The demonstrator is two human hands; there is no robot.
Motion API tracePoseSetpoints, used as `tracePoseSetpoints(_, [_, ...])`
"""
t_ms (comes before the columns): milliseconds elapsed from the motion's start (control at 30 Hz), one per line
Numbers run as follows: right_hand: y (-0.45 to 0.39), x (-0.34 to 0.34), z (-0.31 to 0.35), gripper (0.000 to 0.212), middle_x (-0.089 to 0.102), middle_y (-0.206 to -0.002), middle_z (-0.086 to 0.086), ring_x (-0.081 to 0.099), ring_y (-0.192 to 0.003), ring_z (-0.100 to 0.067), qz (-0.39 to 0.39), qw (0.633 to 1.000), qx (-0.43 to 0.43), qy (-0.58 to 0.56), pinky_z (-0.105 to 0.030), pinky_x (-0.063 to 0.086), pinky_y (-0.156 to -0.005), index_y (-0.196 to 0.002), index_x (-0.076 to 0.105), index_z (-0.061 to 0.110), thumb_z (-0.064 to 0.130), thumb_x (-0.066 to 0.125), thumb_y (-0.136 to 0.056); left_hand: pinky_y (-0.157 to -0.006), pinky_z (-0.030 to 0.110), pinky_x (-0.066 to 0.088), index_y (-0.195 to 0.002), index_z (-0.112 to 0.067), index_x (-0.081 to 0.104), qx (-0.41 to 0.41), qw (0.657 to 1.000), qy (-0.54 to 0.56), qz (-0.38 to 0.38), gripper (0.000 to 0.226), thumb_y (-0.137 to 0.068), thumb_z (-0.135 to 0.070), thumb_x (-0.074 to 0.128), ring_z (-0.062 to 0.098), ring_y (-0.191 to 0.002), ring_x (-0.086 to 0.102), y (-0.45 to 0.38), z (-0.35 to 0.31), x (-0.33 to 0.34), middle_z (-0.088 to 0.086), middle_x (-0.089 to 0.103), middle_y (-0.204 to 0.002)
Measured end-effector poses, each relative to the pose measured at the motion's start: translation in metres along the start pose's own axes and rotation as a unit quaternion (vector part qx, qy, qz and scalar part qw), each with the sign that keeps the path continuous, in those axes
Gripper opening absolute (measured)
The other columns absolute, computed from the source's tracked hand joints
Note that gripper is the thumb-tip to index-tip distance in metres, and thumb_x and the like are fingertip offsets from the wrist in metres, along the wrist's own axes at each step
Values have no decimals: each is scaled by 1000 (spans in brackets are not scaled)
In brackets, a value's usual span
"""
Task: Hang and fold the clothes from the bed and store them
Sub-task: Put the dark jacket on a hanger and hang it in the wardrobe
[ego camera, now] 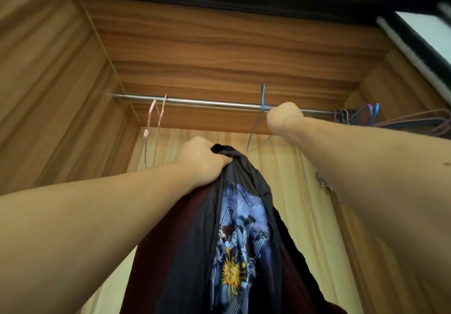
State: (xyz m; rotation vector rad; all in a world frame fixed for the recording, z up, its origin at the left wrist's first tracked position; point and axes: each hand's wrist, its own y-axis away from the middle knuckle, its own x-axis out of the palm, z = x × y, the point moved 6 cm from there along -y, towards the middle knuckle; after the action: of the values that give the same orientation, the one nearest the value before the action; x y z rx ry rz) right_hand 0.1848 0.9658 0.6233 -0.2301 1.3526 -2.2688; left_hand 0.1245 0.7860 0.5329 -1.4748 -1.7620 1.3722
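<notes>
I look up into a wooden wardrobe. My left hand grips the bunched top of a black T-shirt with a blue and yellow print, held up below the metal rail. A dark red garment hangs with it. My right hand is raised at the rail and holds a blue hanger whose hook sits over the rail. The fingers of that hand are hidden behind its back.
A pink hanger hangs on the rail's left part. Several purple and blue hangers bunch at the rail's right end. Wooden side walls close in left and right. A window frame shows at the top right.
</notes>
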Motion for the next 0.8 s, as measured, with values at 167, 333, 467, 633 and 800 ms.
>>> tracePoseSetpoints(167, [14, 12, -44, 30, 66, -94, -9, 57, -85, -27, -26, 998, 37, 48, -30, 44, -75, -111, 57, 5, 25, 45, -92, -62, 28, 46, -78, -10, 71, -13, 1000, 9, 12, 25, -88, -33, 69, 23, -76, 65, 12, 14, -4, 5, 69, -78])
tracePoseSetpoints(333, [31, 47, -83, 18, 53, -70, -10, 49, -56, -24, 60, 987, 112, 97, -25, 39, -52, -94, 55, 4, 18, 45, -88, -59, 27, 42, -78, -6, 70, -28, 999, 11, 14, 26, -90, -29, 67, 21, -70, 61, 28, 33, -24, 7, 69, -76])
tracePoseSetpoints(467, [59, 67, -108, 17, 55, -72, -8, 52, -55, -23, 24, 989, 139, -34, -23, 36, -48, -88, 55, 5, 20, 47, -89, -56, 26, 41, -77, -9, 69, -24, 999, -11, 25, 25, -90, -31, 67, 19, -71, 61, 38, 45, -35, 4, 68, -76])
tracePoseSetpoints(633, [88, 97, -102, 13, 44, -59, -3, 40, -41, -14, 66, 962, 193, -179, -18, 30, -38, -82, 53, 10, 18, 60, -88, -52, 24, 37, -73, -9, 68, -27, 998, -38, 49, 28, -88, -33, 67, 15, -65, 56, 53, 72, -35, 0, 62, -67])
tracePoseSetpoints(800, [122, 107, -71, 14, 30, -57, 3, 22, -43, -12, 130, 958, 197, -164, -15, 18, -35, -81, 52, 14, 22, 58, -90, -58, 23, 42, -72, -14, 70, -40, 997, 8, 71, 22, -87, -30, 69, 19, -77, 64, 73, 105, -21, 0, 69, -73])
